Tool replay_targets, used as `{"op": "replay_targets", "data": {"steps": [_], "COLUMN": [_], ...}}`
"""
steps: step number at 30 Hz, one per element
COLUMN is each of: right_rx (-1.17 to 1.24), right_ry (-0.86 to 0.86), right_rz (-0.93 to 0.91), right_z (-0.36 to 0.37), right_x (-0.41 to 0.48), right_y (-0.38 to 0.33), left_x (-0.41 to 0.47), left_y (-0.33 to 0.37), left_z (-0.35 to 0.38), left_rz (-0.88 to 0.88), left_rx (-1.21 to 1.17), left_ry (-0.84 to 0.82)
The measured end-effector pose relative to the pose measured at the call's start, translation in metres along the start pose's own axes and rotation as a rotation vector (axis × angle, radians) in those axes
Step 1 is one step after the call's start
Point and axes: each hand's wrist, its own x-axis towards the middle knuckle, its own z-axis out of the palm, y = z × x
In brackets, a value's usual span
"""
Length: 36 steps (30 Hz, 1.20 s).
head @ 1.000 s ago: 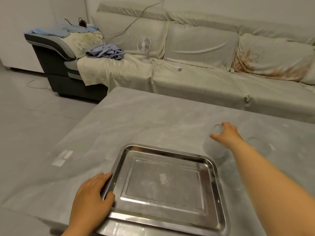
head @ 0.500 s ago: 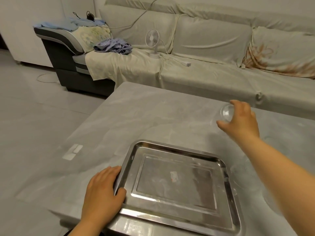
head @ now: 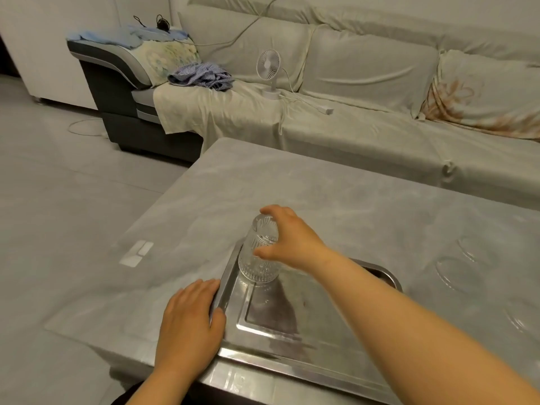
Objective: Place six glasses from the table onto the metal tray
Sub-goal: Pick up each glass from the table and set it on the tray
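A clear ribbed glass (head: 258,254) stands upside down at the far left corner of the metal tray (head: 264,343), rim down. My right hand (head: 287,239) grips it from above by its base. Whether the rim touches the tray I cannot tell. My left hand (head: 190,323) lies flat on the table with thumb and fingers on the tray's left rim. Several more clear glasses sit on the table to the right, faint against the grey top: one (head: 474,248), one (head: 455,274), one (head: 524,317).
The grey table (head: 321,197) ends at its left edge near a white sticker (head: 136,253). A covered sofa (head: 365,92) with a small white fan (head: 269,73) runs along behind. Grey floor lies to the left.
My right hand has carried the glass from the table's right side leftward and down onto the tray's far left corner. My left hand stays on the tray's rim.
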Motion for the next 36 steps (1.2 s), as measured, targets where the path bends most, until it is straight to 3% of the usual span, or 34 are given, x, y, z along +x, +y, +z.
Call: {"op": "replay_targets", "data": {"steps": [15, 18, 21, 28, 36], "right_rx": [-0.215, -0.189, -0.335, -0.442, -0.345], "right_ry": [-0.061, -0.011, 0.064, 0.140, 0.049], "right_rz": [-0.029, -0.050, -0.071, 0.493, 0.686], "right_z": [0.009, -0.006, -0.034, -0.107, -0.116], "right_x": [-0.010, -0.024, -0.046, -0.102, -0.122], "right_y": [0.001, 0.003, 0.020, 0.106, 0.142], "left_x": [-0.005, -0.006, -0.006, -0.009, -0.010], "left_y": [0.006, 0.006, 0.007, 0.012, 0.017], "left_z": [-0.004, -0.005, -0.006, -0.007, -0.008], "left_rz": [0.063, 0.060, 0.067, 0.112, 0.069], "left_rx": [-0.024, 0.000, 0.023, 0.083, 0.114], "left_ry": [-0.053, -0.070, -0.076, -0.116, -0.123]}}
